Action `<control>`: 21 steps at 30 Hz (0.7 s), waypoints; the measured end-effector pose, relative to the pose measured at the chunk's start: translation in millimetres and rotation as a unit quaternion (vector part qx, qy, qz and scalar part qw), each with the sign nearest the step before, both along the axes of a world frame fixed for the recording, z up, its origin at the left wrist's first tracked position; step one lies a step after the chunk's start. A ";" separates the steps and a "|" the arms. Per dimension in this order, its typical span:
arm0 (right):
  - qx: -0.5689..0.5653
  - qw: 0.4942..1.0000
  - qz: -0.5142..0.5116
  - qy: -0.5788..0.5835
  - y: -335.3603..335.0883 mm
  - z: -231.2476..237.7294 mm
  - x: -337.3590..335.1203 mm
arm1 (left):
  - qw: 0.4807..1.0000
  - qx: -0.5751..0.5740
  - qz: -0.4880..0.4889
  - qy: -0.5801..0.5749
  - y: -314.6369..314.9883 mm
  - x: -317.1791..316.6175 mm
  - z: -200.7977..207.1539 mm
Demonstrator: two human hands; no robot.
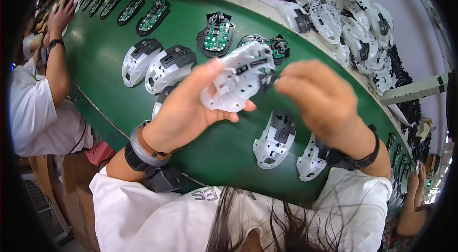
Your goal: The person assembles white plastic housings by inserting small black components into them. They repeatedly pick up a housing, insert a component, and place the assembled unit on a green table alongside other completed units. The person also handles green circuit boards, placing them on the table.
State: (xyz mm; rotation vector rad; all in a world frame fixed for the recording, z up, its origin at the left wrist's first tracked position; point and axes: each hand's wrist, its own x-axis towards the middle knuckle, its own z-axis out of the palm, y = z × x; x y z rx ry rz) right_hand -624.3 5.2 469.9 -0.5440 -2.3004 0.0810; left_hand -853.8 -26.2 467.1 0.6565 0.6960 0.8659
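My left hand grips a white plastic computer mouse shell, its ribbed inner side turned up. Thumb and fingers hold it by the edges, above the green work surface. At the shell's right edge, my right hand is closed in a pinch on a small black plastic part. That hand is blurred, and whether the part touches the shell I cannot tell. Just beyond the shell lies a mouse base with exposed parts, partly covered by it. Another mouse base with a green circuit board sits to its left.
White-and-dark mouse shells lie right of centre, with more shells at left. A row of mouse bases runs along the far left. Shells are heaped at the back right. A co-worker's arm reaches in at left.
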 end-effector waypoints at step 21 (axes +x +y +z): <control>-0.005 0.998 -0.060 -0.031 -21.5 -11.0 -27.0 | 0.953 0.177 0.087 0.229 -12.0 16.3 -9.2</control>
